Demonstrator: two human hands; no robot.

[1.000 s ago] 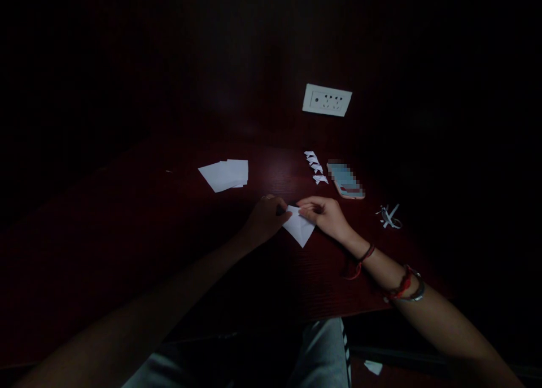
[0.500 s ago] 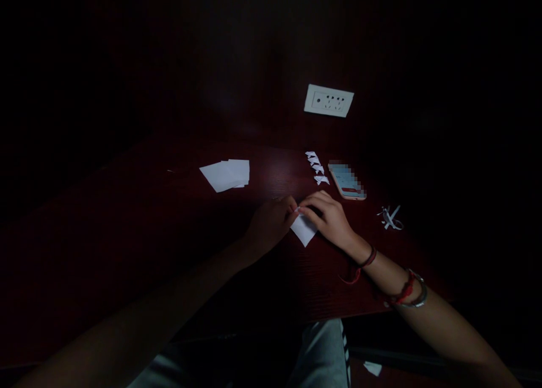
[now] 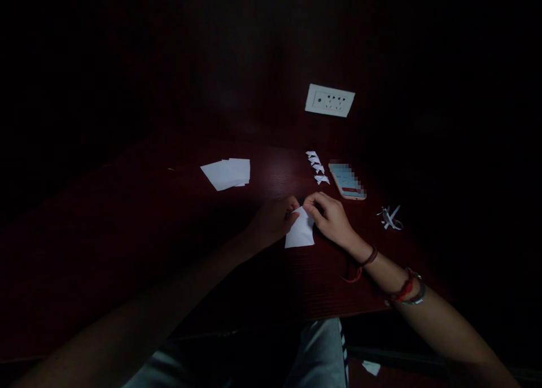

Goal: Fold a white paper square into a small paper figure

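Observation:
A small white sheet of paper (image 3: 300, 231) is held between my two hands over the dark red table (image 3: 262, 280). My left hand (image 3: 280, 216) pinches its upper left edge, the thumb lying on top of the sheet. At the upper right, the thumb and fingers of my right hand (image 3: 328, 214) close on the paper's top corner. Just beyond the right hand, several small folded paper pieces (image 3: 317, 168) form a row.
A stack of loose white paper sheets (image 3: 226, 174) lies at the back left. Right of the folded pieces are a phone (image 3: 348, 182) and a pile of thin paper strips (image 3: 390, 217). A socket plate (image 3: 330, 100) is on the wall. Some white paper (image 3: 371, 368) lies below the table edge.
The paper has turned: a corner pointed toward me before, and now a straight edge faces me with more of the sheet showing. My hands have shifted slightly apart at its top.

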